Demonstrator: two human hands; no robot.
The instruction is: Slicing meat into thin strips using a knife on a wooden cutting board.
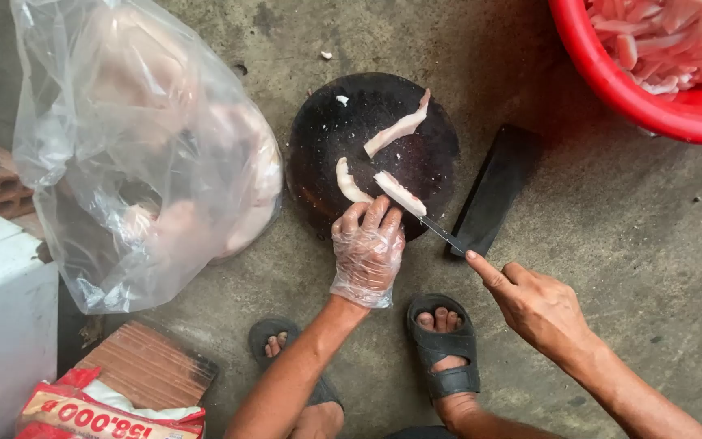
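A round dark chopping board (367, 122) lies on the concrete floor with three pale strips of raw meat on it. My left hand (367, 248), in a thin clear plastic glove, presses its fingertips on the nearest meat strip (400, 193) at the board's near edge. My right hand (534, 305) grips a knife (444, 234) whose thin blade runs up to that strip, forefinger stretched along the handle. Two more strips lie on the board: a long one (400, 126) toward the far side and a curved one (349, 183) on the left.
A red basin (635, 89) of cut meat pieces sits at top right. A dark flat block (493, 191) lies right of the board. A large clear plastic bag (136, 146) of meat stands at left. My sandalled feet (444, 345) are below, with a white box (2, 309) and red packet (107, 415) at bottom left.
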